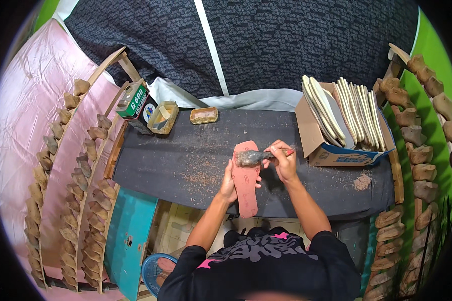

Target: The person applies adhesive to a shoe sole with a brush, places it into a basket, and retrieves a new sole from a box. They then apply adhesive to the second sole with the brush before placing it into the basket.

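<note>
Over the near edge of the table, my left hand point(228, 186) grips a salmon-pink shoe insole point(245, 185) with small dark printed marks, its fingers wrapped around from beneath. My right hand point(283, 163) is closed on the handle of a brush point(251, 158). The brush lies sideways over the upper part of the insole, its thick, crusted bristle end against the surface. A red tip of the handle sticks out past my right fingers. Some fingers of both hands are hidden behind the insole and the handle.
A dark cloth covers the table point(176, 150), with brown crumbs scattered about. A green and white metal can point(136, 108) and two small trays point(162, 118) stand far left. At right is a cardboard box point(311, 130) of upright pale insoles. Racks of shoe lasts point(99, 210) flank both sides.
</note>
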`<state>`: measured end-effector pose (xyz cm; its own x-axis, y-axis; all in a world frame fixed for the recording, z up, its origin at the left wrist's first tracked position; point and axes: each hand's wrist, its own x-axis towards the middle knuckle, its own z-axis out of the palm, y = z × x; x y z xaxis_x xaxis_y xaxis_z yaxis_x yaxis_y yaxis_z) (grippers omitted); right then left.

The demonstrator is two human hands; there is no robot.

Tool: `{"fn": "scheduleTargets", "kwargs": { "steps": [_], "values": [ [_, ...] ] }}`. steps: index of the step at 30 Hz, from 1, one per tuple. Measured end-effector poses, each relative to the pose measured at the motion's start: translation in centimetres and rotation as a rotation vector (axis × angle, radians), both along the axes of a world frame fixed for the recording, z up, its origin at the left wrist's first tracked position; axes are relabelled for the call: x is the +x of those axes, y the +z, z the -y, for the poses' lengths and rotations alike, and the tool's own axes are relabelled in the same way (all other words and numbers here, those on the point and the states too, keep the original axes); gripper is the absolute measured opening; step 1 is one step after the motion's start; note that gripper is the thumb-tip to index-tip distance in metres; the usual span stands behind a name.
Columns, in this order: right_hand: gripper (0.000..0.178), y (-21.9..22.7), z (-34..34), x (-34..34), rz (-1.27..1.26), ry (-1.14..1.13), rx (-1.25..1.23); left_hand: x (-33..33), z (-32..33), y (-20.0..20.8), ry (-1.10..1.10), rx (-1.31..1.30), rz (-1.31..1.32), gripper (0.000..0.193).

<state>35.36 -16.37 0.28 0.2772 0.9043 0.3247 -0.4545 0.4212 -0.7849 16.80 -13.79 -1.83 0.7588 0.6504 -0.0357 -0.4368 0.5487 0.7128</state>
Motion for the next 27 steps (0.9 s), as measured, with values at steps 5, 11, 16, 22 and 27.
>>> {"fn": "scheduleTargets", "kwargs": {
  "steps": [5, 11, 16, 22, 27],
  "values": [
    [0.014, 0.7, -0.9, 1.6, -0.154, -0.276, -0.043, 0.3, 0.5, 0.2, -0.003, -0.001, -0.030, 0.079],
    [0.013, -0.1, 0.1, 0.8, -0.080, -0.045, -0.037, 0.0, 0.1, 0.0, 0.023, 0.026, -0.063, 0.080],
    [0.012, 0.8, -0.8, 1.7, -0.133, -0.234, -0.093, -0.2, 0.5, -0.6, 0.010, 0.030, -0.085, 0.081],
    [0.014, 0.3, -0.2, 1.0, -0.079, 0.029, -0.095, -0.6, 0.1, -0.1, 0.056, 0.031, -0.091, 0.082],
    [0.015, 0.8, -0.7, 2.2, 0.029, 0.062, -0.069, -0.5, 0.0, 0.2, 0.070, 0.011, -0.106, 0.083]
  ]
}}
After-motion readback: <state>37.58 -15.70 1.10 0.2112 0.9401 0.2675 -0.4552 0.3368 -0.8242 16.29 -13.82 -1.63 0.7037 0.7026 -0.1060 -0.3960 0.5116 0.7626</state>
